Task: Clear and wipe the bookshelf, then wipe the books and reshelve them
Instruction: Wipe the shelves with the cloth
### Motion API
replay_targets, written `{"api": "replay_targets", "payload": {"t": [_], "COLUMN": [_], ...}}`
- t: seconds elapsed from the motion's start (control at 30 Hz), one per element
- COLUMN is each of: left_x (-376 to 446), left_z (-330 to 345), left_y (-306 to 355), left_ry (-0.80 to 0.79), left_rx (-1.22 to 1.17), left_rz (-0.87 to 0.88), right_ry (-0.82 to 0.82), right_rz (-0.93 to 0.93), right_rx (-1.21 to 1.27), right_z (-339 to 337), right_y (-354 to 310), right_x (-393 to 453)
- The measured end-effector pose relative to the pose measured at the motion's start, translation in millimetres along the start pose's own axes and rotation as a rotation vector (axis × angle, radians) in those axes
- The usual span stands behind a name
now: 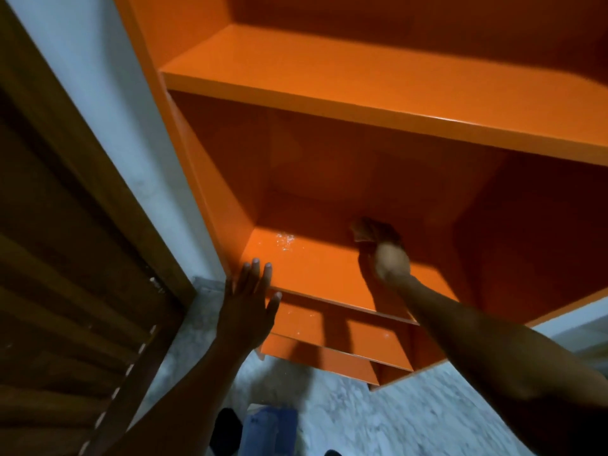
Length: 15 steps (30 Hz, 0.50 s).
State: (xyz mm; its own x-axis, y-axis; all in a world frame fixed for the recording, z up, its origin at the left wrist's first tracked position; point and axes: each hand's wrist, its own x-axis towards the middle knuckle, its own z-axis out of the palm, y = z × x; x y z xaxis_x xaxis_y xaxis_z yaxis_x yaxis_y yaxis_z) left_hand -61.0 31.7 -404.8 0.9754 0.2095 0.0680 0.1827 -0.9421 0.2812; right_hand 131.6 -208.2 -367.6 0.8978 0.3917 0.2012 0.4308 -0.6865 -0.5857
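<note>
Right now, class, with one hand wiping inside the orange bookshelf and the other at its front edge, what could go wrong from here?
1. Droplets glisten at the back left of the shelf board; the cloth in the right hand is further right, so they may get missed.
2. The left hand lies flat with fingers over the wet-looking front edge, where it might slip.
3. Books reshelved on a damp board could get stained.

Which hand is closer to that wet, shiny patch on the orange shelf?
Left. The left hand rests at the shelf's front edge just below the wet patch; the right hand holds a cloth well to its right.
</note>
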Motion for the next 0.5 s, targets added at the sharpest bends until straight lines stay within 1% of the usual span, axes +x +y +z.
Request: {"api": "replay_targets", "payload": {"t": [0.1, 0.17, 0.23, 0.37, 0.43, 0.5], "left_x": [-3.2, -7.2, -13.1, -28.0, -34.0, -39.6], "left_z": [-3.7, -5.9, -9.0, -16.0, -22.1, -26.7], "left_y": [-6.1, -12.0, -19.4, -29.9, -30.0, -29.5], "left_ry": [-0.029, -0.027, -0.005, 0.132, 0.231, 0.294], "left_rx": [-0.019, -0.034, -0.06, -0.191, -0.221, -0.24], "left_rz": [0.042, 0.084, 0.083, 0.031, 0.008, -0.024], "right_ry": [-0.008, -0.045, -0.123, -0.278, -0.317, -0.338], "right_rz": [-0.016, -0.036, -0.141, -0.318, -0.414, -0.51], "right_rx": [-0.148, -0.187, -0.193, -0.174, -0.14, -0.09], "right_z": [22.3, 34.2, 47.2, 64.6, 68.9, 68.8], "right_y": [-9.1, -28.4, -42.3, -62.1, -71.5, -79.8], "right_x": [0.8, -2.4, -11.8, -41.9, -58.6, -75.0]}}
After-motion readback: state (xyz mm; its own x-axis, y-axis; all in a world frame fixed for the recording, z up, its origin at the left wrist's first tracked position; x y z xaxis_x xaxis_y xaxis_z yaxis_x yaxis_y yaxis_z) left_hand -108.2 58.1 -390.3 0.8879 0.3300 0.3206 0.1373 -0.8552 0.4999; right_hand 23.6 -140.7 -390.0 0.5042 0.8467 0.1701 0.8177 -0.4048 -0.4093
